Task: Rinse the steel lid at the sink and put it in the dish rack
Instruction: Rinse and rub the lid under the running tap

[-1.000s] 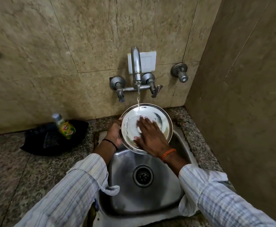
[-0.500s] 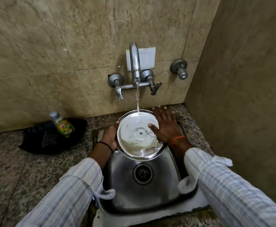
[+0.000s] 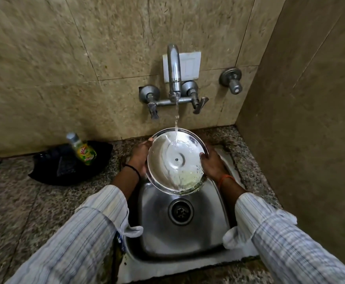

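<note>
Now we hold the steel lid (image 3: 176, 161) by opposite edges, left hand (image 3: 139, 155) and right hand (image 3: 211, 162) closed on its rim. Its hollow side tilts up toward us under the tap's (image 3: 174, 68) stream.

A steel lid (image 3: 176, 160), held between two hands, sits under the tap (image 3: 174, 78) above the sink (image 3: 188, 238), a bottle (image 3: 81, 148) to its left.

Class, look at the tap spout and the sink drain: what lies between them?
In the head view, the steel lid, held at its rim by the left hand and right hand, sits between spout and drain, catching the water stream.
</note>
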